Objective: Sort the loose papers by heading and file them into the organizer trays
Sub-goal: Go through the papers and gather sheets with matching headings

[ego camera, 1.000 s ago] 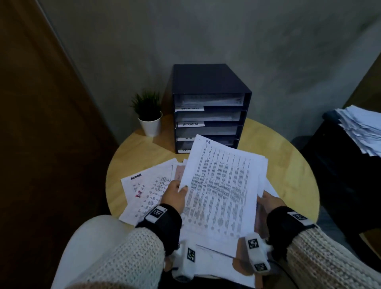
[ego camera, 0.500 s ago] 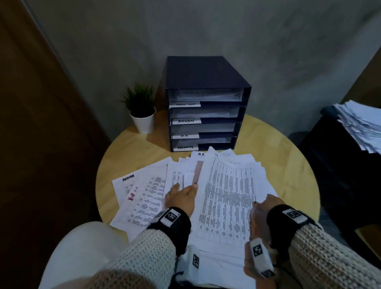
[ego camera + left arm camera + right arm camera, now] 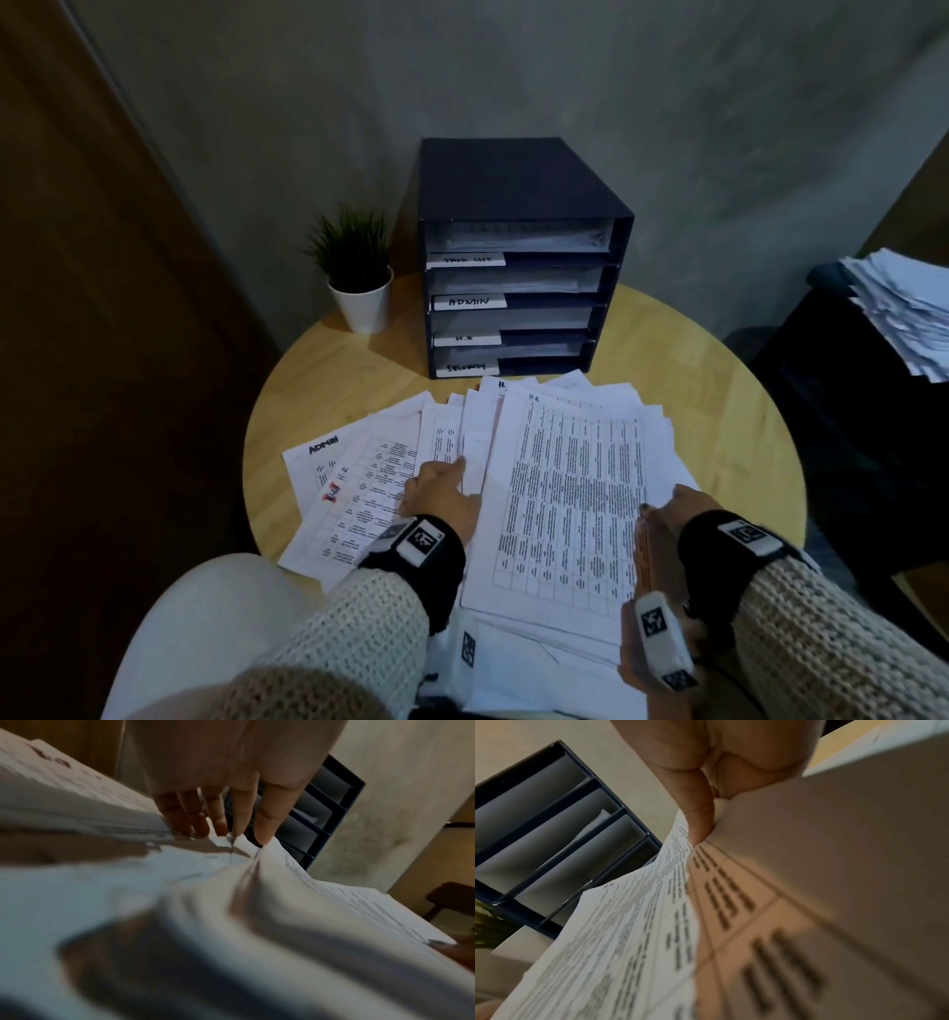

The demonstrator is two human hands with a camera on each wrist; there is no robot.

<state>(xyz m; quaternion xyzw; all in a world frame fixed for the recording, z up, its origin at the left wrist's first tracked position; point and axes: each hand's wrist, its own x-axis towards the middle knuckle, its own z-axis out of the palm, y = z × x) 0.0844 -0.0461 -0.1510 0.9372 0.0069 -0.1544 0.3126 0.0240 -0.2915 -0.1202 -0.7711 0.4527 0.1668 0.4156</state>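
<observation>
The round table carries everything, and the dark organizer at its back edge is my landmark. Its four trays are stacked, labelled from the second down ADMIN, H.R and something like SECURITY; I cannot read the top label. A small potted plant stands just beside the organizer on its left.

In front of the organizer the loose papers lie fanned toward me, unsorted. The top sheet, a dense table headed H.R, lies nearest the organizer's front on the right.

My right hand pinches that sheet's right edge, thumb on top. My left hand lies with straight fingers pressing the sheets left of it, gripping nothing.

To do this step well, I think I should hold the pile down with the left, lift only the H.R sheet, check none clings beneath, then slide it flat into the third tray.
</observation>
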